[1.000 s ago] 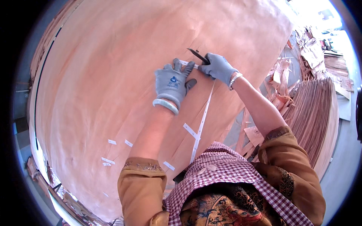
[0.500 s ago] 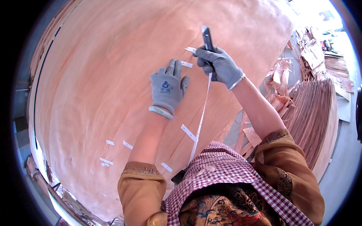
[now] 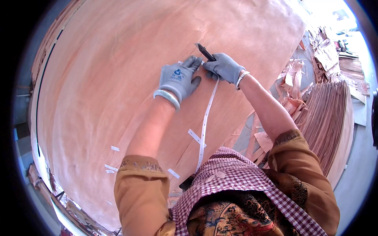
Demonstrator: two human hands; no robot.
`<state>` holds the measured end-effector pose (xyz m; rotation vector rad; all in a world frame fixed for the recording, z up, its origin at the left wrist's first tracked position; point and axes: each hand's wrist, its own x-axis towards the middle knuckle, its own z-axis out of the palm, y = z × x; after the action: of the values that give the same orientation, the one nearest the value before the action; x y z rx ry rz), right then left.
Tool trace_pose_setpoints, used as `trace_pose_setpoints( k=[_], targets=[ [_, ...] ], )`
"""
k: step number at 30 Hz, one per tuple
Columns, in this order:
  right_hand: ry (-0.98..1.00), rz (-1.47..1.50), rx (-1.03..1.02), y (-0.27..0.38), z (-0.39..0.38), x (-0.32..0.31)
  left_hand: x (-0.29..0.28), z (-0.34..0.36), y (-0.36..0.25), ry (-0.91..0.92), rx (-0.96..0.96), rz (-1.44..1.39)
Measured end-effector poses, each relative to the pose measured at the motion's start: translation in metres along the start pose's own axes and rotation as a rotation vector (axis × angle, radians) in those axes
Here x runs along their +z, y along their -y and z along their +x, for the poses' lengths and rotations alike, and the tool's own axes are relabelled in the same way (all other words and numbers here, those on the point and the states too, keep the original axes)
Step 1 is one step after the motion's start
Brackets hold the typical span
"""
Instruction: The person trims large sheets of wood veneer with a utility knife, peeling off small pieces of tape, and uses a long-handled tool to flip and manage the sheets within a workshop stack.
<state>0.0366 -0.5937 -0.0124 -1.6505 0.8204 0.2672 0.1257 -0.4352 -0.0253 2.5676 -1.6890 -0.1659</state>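
Note:
A large sheet of pinkish-brown wood veneer (image 3: 130, 78) lies before me. My left hand (image 3: 177, 80), in a grey glove, is laid on it with the fingers stretched out, their tips over a short piece of white tape. Close beside those fingertips, my gloved right hand (image 3: 226, 67) is closed around a black utility knife (image 3: 205, 52), its blade pointing away to the upper left. From the right hand a long white paper tape (image 3: 207, 110) with small marks runs down to my apron. Short tape pieces (image 3: 194, 137) stick to the veneer nearer me.
A thick stack of veneer sheets (image 3: 323, 126) stands on the right. Torn veneer scraps (image 3: 293, 76) lie between it and the large sheet. More tape bits (image 3: 115, 148) dot the lower left of the sheet. My checked apron (image 3: 220, 169) is at the near edge.
The right hand has come down and toward the left hand, and the knife has tilted left. My left hand has shifted slightly up and right, its fingers now over the tape piece.

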Motion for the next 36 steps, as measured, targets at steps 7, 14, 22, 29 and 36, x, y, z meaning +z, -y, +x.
trace_pose_setpoints(
  k=[7,14,22,29,36],
  targets=[
    [-0.065,0.039,-0.078,-0.024,0.01,0.003,-0.007,0.007,-0.005,0.117,-0.001,-0.044],
    [-0.12,0.377,-0.129,-0.017,-0.046,0.007,0.008,0.0,-0.003,-0.033,0.012,0.037],
    [-0.147,1.226,-0.385,-0.168,-0.096,-0.147,0.005,-0.05,0.035,-0.37,0.086,-0.37],
    [-0.575,-0.077,-0.316,-0.066,-0.186,-0.197,0.02,-0.188,0.093,-0.516,-0.276,-0.098],
    [0.197,-0.217,-0.275,0.024,-0.106,0.012,0.029,-0.201,0.071,-0.478,-0.343,-0.082]
  ],
)
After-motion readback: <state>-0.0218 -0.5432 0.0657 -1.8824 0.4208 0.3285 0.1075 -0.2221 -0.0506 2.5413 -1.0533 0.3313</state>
